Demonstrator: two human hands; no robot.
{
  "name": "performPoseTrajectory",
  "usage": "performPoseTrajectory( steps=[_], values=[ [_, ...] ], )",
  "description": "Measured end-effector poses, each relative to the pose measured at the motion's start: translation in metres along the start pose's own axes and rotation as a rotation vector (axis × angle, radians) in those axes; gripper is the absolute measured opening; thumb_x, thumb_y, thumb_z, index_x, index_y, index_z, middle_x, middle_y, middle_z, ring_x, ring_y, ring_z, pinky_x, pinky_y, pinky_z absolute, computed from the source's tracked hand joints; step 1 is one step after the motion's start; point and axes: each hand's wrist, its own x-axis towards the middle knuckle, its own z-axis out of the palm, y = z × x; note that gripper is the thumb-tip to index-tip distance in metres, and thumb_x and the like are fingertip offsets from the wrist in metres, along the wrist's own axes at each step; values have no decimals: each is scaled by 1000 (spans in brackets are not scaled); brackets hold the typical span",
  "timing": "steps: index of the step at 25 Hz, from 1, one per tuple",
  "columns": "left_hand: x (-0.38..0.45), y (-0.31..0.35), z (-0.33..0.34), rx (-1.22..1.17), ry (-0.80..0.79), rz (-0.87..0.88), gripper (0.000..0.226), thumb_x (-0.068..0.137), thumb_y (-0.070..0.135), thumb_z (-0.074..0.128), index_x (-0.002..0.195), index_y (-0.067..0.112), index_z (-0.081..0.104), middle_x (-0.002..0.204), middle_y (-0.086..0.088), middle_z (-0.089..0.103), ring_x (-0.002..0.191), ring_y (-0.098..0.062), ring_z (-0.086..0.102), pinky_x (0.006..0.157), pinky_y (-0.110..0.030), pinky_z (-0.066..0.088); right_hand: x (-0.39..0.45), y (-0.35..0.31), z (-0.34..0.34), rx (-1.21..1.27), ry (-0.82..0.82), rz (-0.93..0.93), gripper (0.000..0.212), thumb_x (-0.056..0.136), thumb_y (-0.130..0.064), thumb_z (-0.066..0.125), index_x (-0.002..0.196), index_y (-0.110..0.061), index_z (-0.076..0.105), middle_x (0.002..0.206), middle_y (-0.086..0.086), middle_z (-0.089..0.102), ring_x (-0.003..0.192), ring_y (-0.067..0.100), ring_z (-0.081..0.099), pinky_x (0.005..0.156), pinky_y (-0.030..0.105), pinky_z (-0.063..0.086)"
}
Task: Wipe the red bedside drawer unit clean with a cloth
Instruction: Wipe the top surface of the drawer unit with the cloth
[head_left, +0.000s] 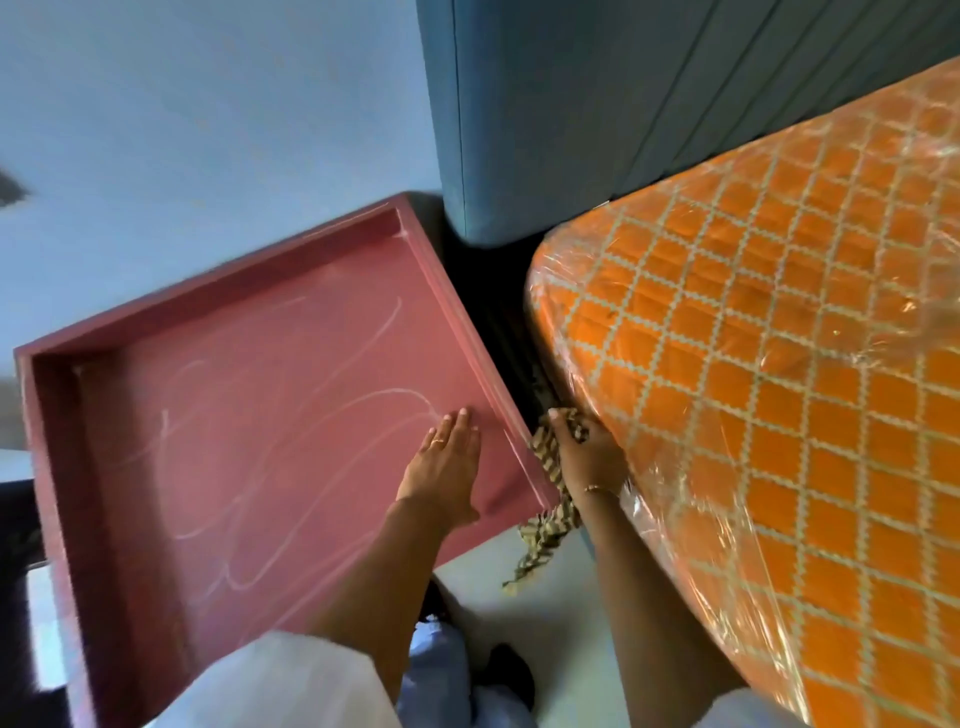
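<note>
the drawer unit (249, 415) runs off the bottom edge; the cloth (550, 467) is perhaps half hidden behind the right hand (587, 452).

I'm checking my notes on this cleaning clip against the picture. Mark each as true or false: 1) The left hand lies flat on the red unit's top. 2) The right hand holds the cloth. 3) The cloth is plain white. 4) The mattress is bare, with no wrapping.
1) True: the left hand lies flat on the red recessed top of the drawer unit.
2) True: the right hand grips the striped cloth at the unit's edge.
3) False: the cloth is striped, dark and pale.
4) False: the orange quilted mattress is covered in clear plastic.
</note>
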Motion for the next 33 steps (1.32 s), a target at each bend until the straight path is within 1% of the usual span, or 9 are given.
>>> performPoseTrajectory(
  steps=[3, 5, 7, 12, 16, 18, 21, 27, 33],
  values=[
    [4, 4, -3, 91, -20, 9, 105, 83, 46, 64, 147, 0, -6, 154, -20, -13, 144, -33, -4, 116, -36, 3, -24, 1, 0, 201, 38, -53, 53, 75, -38, 71, 117, -8, 57, 105, 1, 56, 103, 16, 54, 78, 17, 40],
    [5, 5, -6, 112, -15, 17, 99, 85, 43, 62, 148, 1, -2, 155, -20, -9, 144, -33, 1, 115, -37, 12, -43, 11, 1, 132, 25, -180, 75, 66, -29, 81, 127, -4, 46, 120, 5, 48, 111, 15, 44, 94, 23, 36],
    [7, 4, -8, 128, -18, 24, 94, 86, 39, 62, 148, 2, 1, 155, -20, -6, 144, -32, 5, 113, -37, 20, -40, 15, -2, 120, -63, -182, 72, 68, -28, 80, 128, -7, 47, 125, 11, 51, 114, 19, 47, 98, 30, 38],
    [9, 3, -11, 163, -55, 40, 91, 88, 39, 60, 148, 2, 2, 155, -21, -4, 143, -33, 8, 109, -39, 29, -3, 4, -3, 152, -268, -10, 42, 86, -25, 62, 124, -10, 50, 117, 13, 61, 103, 23, 57, 87, 29, 46],
    [10, -1, -18, 183, -68, 80, 91, 88, 38, 60, 148, 3, 2, 156, -19, -3, 143, -31, 10, 105, -37, 34, -22, 13, -10, 246, -285, -22, 62, 76, -31, 73, 127, -17, 41, 119, 3, 55, 105, 16, 54, 85, 19, 48],
    [10, -4, -20, 177, -63, 101, 86, 90, 35, 58, 148, 3, 4, 156, -20, -2, 143, -31, 11, 103, -37, 37, -30, 14, -13, 196, -274, -84, 75, 68, -27, 79, 130, -13, 39, 125, 8, 51, 112, 20, 51, 92, 30, 47],
    [9, -5, -21, 168, -58, 108, 78, 92, 27, 55, 148, 4, 5, 156, -20, -1, 143, -31, 12, 101, -37, 39, -10, -8, -1, 132, -285, -149, 70, 72, -15, 76, 131, -9, 39, 129, 13, 48, 117, 23, 47, 98, 35, 42],
    [8, -4, -23, 213, -76, 108, 72, 95, 20, 49, 148, 2, 3, 155, -21, -2, 143, -32, 11, 101, -36, 39, -13, -6, -4, 146, -359, -76, 67, 75, -21, 75, 130, -16, 37, 127, 10, 47, 114, 22, 48, 95, 35, 43],
    [7, -5, -35, 274, -93, 153, 73, 94, 30, 51, 149, 4, 11, 156, -19, 6, 141, -29, 19, 102, -34, 37, -30, 4, -15, 80, -301, -79, 73, 61, -45, 79, 122, -25, 42, 124, 11, 50, 111, 29, 52, 92, 43, 47]
  ],
)
